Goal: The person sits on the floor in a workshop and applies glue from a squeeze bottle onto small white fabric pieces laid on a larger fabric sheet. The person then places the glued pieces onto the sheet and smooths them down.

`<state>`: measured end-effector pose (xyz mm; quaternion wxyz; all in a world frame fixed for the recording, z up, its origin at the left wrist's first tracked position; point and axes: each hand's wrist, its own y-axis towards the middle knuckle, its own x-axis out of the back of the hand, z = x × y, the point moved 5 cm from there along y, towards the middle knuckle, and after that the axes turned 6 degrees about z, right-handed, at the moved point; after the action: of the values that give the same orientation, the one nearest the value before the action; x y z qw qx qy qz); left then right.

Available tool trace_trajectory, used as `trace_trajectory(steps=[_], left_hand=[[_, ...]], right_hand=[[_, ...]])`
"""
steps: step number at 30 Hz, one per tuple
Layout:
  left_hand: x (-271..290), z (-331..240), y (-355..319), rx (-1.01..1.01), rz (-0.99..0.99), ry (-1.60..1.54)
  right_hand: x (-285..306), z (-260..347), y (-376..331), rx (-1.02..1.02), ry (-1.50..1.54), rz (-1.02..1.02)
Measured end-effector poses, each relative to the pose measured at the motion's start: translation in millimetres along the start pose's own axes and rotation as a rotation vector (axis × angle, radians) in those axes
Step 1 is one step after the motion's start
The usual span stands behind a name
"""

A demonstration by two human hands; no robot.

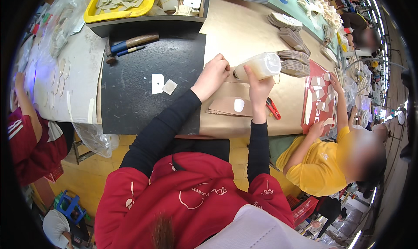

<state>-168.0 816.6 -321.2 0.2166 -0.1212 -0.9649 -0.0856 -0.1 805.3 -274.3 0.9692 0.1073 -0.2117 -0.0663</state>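
Observation:
My right hand grips a translucent plastic bottle of pale liquid, lying tilted with its neck pointing left. My left hand is closed at the bottle's neck, at the cap end. Below both hands a brown cardboard piece lies on the tan worktop with a small white oval patch on it. A red-handled cutter rests just right of my right wrist.
A black mat holds two small white pieces; a hammer lies at its top. A yellow tray of pale cut pieces sits behind. Stacks of brown pieces lie right. A person in yellow works at a red mat; a person in maroon sits left.

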Motion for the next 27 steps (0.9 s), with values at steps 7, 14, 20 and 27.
trace_trajectory(steps=[7,14,20,27], left_hand=[[-0.8,2.2,0.8,0.018,0.01,0.006],[-0.2,1.1,-0.5,-0.014,-0.006,-0.011],[-1.1,2.4,0.5,0.03,0.012,0.008],[0.3,0.9,-0.2,0.0,0.009,0.012]], right_hand=[[2.3,2.1,5.0,0.043,-0.028,-0.036],[0.1,9.7,-4.2,0.096,-0.109,0.083],[12.2,3.1,6.1,0.11,-0.038,-0.086],[-0.7,3.0,-2.4,0.039,-0.056,0.053]])
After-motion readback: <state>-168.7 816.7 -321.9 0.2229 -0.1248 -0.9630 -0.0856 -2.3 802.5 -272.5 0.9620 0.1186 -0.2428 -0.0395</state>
